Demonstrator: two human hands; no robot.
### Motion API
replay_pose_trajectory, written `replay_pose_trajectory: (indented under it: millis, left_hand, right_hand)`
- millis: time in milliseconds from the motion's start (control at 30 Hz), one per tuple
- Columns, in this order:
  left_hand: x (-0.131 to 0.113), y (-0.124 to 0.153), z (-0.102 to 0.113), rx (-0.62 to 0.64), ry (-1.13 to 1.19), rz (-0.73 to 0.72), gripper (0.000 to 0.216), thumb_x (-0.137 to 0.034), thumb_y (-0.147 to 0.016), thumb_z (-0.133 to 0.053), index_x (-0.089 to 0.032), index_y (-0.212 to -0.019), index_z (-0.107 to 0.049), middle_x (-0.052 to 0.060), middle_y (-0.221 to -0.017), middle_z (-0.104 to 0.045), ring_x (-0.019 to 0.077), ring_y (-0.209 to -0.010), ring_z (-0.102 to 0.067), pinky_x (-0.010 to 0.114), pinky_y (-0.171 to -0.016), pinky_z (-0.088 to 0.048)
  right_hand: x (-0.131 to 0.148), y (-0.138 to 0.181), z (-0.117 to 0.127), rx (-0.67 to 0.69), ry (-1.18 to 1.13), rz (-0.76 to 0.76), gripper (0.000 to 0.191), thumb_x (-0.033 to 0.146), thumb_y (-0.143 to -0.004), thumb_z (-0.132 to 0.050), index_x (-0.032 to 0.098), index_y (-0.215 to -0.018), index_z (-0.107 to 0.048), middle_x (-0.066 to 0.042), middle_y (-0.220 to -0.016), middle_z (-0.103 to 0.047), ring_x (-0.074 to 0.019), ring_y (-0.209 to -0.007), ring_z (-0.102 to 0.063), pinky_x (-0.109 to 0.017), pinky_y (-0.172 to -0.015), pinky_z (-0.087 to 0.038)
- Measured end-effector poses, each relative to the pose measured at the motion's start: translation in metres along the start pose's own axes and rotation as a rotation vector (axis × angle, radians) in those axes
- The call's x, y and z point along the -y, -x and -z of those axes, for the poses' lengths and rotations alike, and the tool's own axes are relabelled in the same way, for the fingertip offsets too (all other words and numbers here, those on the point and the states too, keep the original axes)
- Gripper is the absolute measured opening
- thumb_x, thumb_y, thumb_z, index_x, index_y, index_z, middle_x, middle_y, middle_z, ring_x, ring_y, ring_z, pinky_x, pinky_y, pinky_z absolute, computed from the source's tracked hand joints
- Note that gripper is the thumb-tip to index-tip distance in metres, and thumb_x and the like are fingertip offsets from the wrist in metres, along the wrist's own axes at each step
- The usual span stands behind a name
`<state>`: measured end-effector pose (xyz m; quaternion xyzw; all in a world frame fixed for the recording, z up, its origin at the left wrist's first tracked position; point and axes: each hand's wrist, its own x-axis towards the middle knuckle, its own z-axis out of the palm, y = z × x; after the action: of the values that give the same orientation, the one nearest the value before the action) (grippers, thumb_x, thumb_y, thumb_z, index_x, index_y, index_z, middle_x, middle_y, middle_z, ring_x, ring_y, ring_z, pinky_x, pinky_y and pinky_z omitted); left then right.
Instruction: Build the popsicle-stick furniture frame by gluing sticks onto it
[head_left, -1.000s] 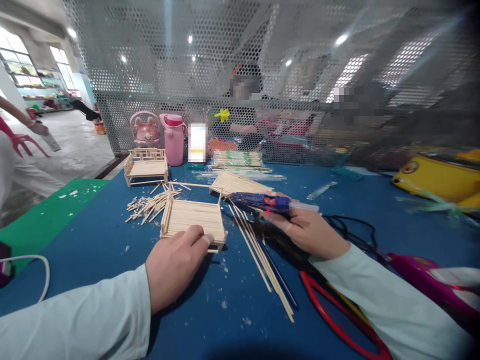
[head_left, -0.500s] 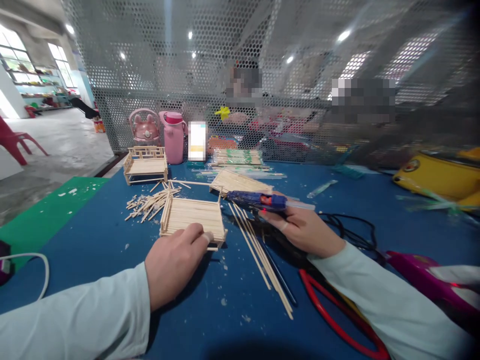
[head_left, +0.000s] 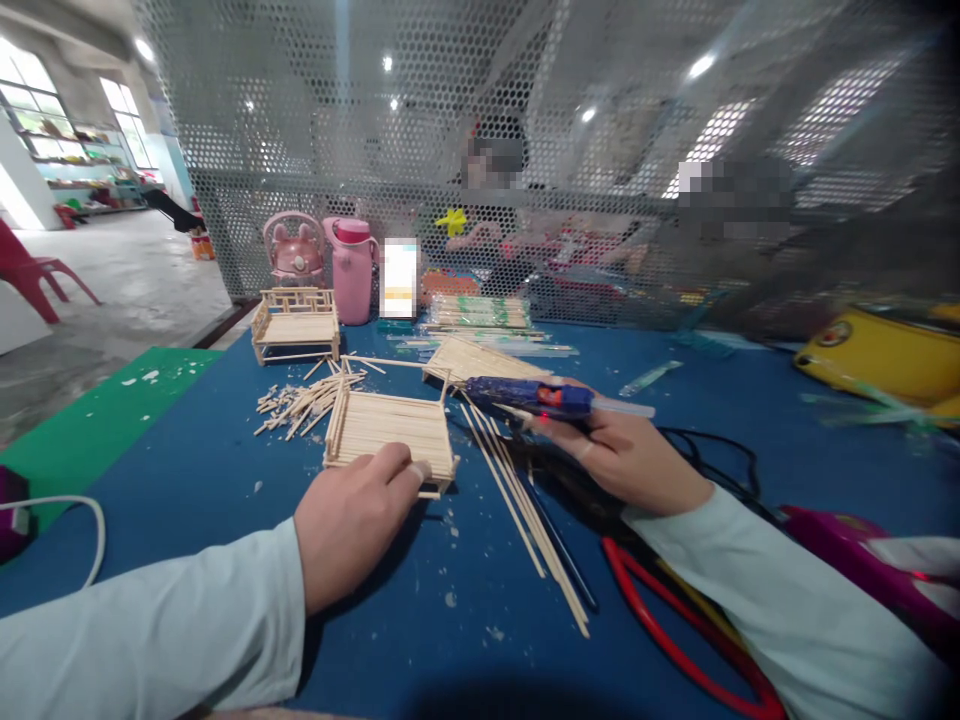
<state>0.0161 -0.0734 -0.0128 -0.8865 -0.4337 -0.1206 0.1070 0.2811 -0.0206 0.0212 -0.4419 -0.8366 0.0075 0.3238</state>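
Observation:
My left hand (head_left: 364, 515) grips the near edge of a small bench-like frame (head_left: 390, 428) made of thin wooden sticks. Posts and a side rail stand up from its flat slatted top. In my right hand (head_left: 630, 450) is a blue glue gun (head_left: 517, 395) with a clear glue stick out of its back. Its nozzle points left, close to the frame's right rear post; whether they touch I cannot tell. Just behind lies a flat stick panel (head_left: 487, 360). Long wooden sticks (head_left: 517, 490) and a dark pen-like rod (head_left: 562, 545) lie between my hands.
Short cut sticks (head_left: 311, 400) are heaped left of the frame. A finished-looking stick bench (head_left: 296, 328), a pink bottle (head_left: 351, 275) and a phone (head_left: 400, 278) stand along the mesh partition (head_left: 285, 150). Red-handled tool (head_left: 667, 640), black cable (head_left: 720, 455) and yellow container (head_left: 877, 355) are at right.
The glue gun in my right hand has moved slightly right, away from the frame's post. My left hand keeps its grip on the frame. The whole view has shifted a little.

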Motion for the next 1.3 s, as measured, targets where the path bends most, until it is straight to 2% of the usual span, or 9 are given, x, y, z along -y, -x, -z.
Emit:
replay_pose_trajectory:
  millis: [267, 500, 667, 800, 1000, 1167, 1300]
  left_hand:
    - [0.0, -0.002, 0.003, 0.038, 0.007, 0.007, 0.028, -0.018, -0.09, -0.034, -0.022, -0.113, -0.05, 0.005, -0.106, -0.058, 0.0166, -0.076, -0.063, 0.028, -0.053, -0.053]
    - [0.0, -0.001, 0.005, 0.047, 0.015, 0.007, 0.029, -0.017, -0.09, -0.034, -0.023, -0.114, -0.049, 0.005, -0.107, -0.057, 0.017, -0.078, -0.063, 0.028, -0.055, -0.053]
    - [0.0, -0.001, 0.006, 0.064, 0.016, 0.008, 0.028, -0.017, -0.091, -0.033, -0.023, -0.113, -0.049, 0.005, -0.105, -0.057, 0.0169, -0.077, -0.063, 0.029, -0.056, -0.054]
    - [-0.001, -0.002, 0.005, 0.07, 0.016, 0.009, 0.029, -0.017, -0.091, -0.033, -0.023, -0.114, -0.049, 0.005, -0.106, -0.057, 0.0177, -0.077, -0.063, 0.031, -0.056, -0.054]
    - [-0.001, -0.001, 0.005, 0.063, 0.004, 0.015, 0.029, -0.018, -0.091, -0.033, -0.022, -0.115, -0.049, 0.006, -0.108, -0.056, 0.0173, -0.078, -0.063, 0.03, -0.056, -0.054]
    - [-0.001, -0.001, 0.004, 0.055, 0.008, 0.012, 0.029, -0.018, -0.09, -0.034, -0.022, -0.115, -0.049, 0.006, -0.107, -0.057, 0.017, -0.079, -0.063, 0.029, -0.057, -0.054]
    - [-0.001, -0.002, 0.005, 0.058, 0.012, 0.009, 0.028, -0.018, -0.091, -0.033, -0.022, -0.112, -0.05, 0.006, -0.104, -0.057, 0.0164, -0.074, -0.062, 0.029, -0.055, -0.053]
  right_hand:
    - [-0.002, -0.002, -0.004, 0.043, 0.042, 0.093, 0.033, 0.035, -0.084, -0.048, 0.024, -0.115, -0.057, -0.008, -0.109, -0.066, -0.0247, -0.099, -0.061, -0.04, -0.085, -0.049]
    - [-0.009, -0.003, 0.001, 0.093, 0.148, 0.19, 0.034, 0.027, -0.082, -0.044, 0.026, -0.112, -0.059, -0.008, -0.106, -0.067, -0.024, -0.1, -0.06, -0.047, -0.092, -0.037]
    - [-0.014, -0.001, 0.009, 0.095, 0.149, 0.17, 0.033, 0.028, -0.081, -0.043, 0.028, -0.108, -0.062, -0.008, -0.105, -0.067, -0.0242, -0.099, -0.06, -0.049, -0.093, -0.034]
    - [-0.011, -0.001, 0.013, 0.061, 0.125, 0.169, 0.033, 0.029, -0.079, -0.045, 0.027, -0.107, -0.063, -0.007, -0.103, -0.068, -0.0248, -0.097, -0.061, -0.046, -0.089, -0.039]
    - [-0.006, -0.004, 0.01, 0.105, 0.117, 0.167, 0.032, 0.03, -0.081, -0.044, 0.029, -0.107, -0.063, -0.006, -0.105, -0.067, -0.0249, -0.1, -0.06, -0.045, -0.088, -0.04]
    - [-0.017, 0.001, 0.021, 0.006, 0.125, 0.118, 0.03, 0.039, -0.082, -0.047, 0.029, -0.105, -0.063, -0.007, -0.105, -0.067, -0.0282, -0.1, -0.06, -0.047, -0.085, -0.044]
    - [-0.019, 0.004, 0.024, -0.037, 0.067, 0.027, 0.033, 0.038, -0.08, -0.054, 0.028, -0.111, -0.059, -0.007, -0.108, -0.066, -0.028, -0.099, -0.062, -0.044, -0.083, -0.049]
